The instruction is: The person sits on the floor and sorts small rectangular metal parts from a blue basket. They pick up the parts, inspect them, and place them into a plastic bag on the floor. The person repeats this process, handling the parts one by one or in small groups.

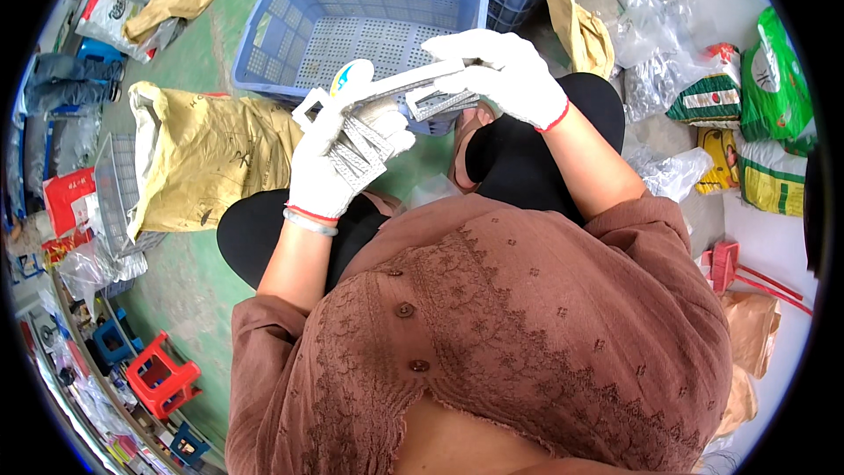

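Both my hands wear white gloves with red cuff edges. My left hand point(325, 167) is closed around several light grey slotted frame pieces point(359, 151), which fan out over the palm. A long pale grey bar point(409, 81) spans from my left hand to my right hand point(519, 79), whose fingers pinch its far end. Below those fingers sits another grey frame piece point(440, 104); what grips it is partly hidden. By the left thumb stands a round white disc point(352, 77) with blue and yellow marks. I cannot make out what it is fixed to.
Beyond my hands stands a blue perforated plastic basket point(251, 79). A second blue basket point(519, 0) behind it holds grey pieces. To the left lies a yellow sack point(215, 158), with a red stool point(164, 376) nearer. Clear plastic bags point(655, 35) and green sacks point(774, 79) line the right.
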{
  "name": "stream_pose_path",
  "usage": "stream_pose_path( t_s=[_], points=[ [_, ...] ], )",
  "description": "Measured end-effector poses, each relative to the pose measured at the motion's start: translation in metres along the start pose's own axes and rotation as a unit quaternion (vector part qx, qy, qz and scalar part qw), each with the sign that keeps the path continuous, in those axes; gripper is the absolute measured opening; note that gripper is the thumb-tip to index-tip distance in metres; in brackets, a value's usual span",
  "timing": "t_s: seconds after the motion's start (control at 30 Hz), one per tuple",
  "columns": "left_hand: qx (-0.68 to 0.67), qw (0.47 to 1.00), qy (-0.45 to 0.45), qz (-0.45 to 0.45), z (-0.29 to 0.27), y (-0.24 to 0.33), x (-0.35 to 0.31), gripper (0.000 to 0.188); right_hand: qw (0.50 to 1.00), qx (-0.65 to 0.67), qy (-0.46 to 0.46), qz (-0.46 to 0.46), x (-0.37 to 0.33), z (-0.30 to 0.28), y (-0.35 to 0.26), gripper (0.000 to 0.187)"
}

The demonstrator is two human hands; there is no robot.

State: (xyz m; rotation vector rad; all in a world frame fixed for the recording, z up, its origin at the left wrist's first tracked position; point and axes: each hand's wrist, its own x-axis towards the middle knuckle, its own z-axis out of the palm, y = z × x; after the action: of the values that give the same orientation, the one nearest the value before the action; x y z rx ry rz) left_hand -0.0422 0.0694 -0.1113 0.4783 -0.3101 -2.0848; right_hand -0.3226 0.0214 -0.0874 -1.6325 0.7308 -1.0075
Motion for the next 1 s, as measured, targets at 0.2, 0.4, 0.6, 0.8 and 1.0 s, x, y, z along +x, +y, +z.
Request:
stream_pose_path(
  t_s=[0.2,0.4,0.6,0.8,1.0],
  points=[
    [-0.019,1.000,-0.004,-0.019,0.001,-0.003,-0.001,0.066,0.995,0.089,0.027,0.023,0.002,0.001,0.001,0.048],
    [-0.002,1.000,0.000,-0.026,0.009,-0.008,-0.005,0.064,0.996,0.090,0.015,0.005,0.003,-0.004,0.000,0.057],
    [-0.008,0.999,-0.011,-0.038,0.010,-0.014,-0.007,0.060,0.991,0.123,0.049,0.006,0.004,-0.002,0.002,0.053],
    [-0.002,0.999,0.021,-0.044,0.007,-0.017,-0.006,0.059,0.995,0.078,0.061,0.023,0.004,-0.002,-0.001,0.047],
    [0.007,0.999,0.023,-0.039,0.007,-0.016,0.002,0.054,0.988,0.102,0.081,0.078,0.002,0.000,0.005,0.039]
  ],
)
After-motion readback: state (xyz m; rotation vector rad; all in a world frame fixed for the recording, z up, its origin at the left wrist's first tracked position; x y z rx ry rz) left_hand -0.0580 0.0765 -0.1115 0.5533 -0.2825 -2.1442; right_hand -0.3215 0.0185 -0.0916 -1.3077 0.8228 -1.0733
